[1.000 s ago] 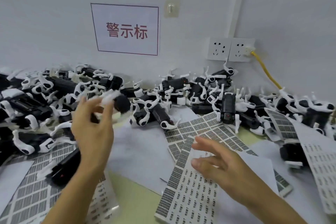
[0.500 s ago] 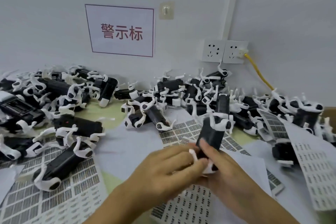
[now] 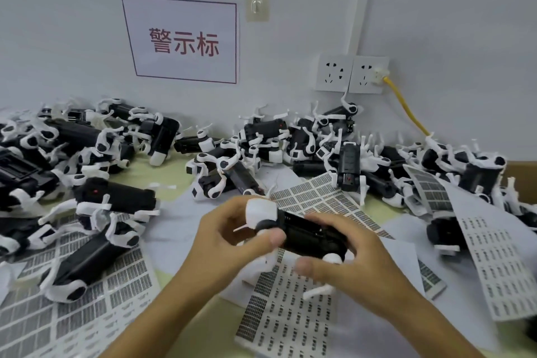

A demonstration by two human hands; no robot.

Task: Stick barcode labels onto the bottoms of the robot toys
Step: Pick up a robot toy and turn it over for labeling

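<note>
A black robot toy with white legs (image 3: 308, 234) lies sideways in both my hands above the table's middle. My left hand (image 3: 229, 238) grips its white head end, thumb on a round black joint. My right hand (image 3: 348, 259) holds the rear of the body, fingers curled over the top and thumb underneath. A barcode label sheet (image 3: 279, 311) lies right below the toy. Whether a loose label is on a finger cannot be seen.
Heaps of black-and-white robot toys (image 3: 87, 160) cover the left, and more robot toys (image 3: 319, 139) line the back wall to the right. Further label sheets (image 3: 87, 293) lie at the left, another sheet (image 3: 499, 264) at the right. A yellow cable (image 3: 406, 110) hangs from the wall socket.
My left hand let go of a toy at the left pile and came to the middle. Both hands took up a toy and turned it from upright to lying sideways.
</note>
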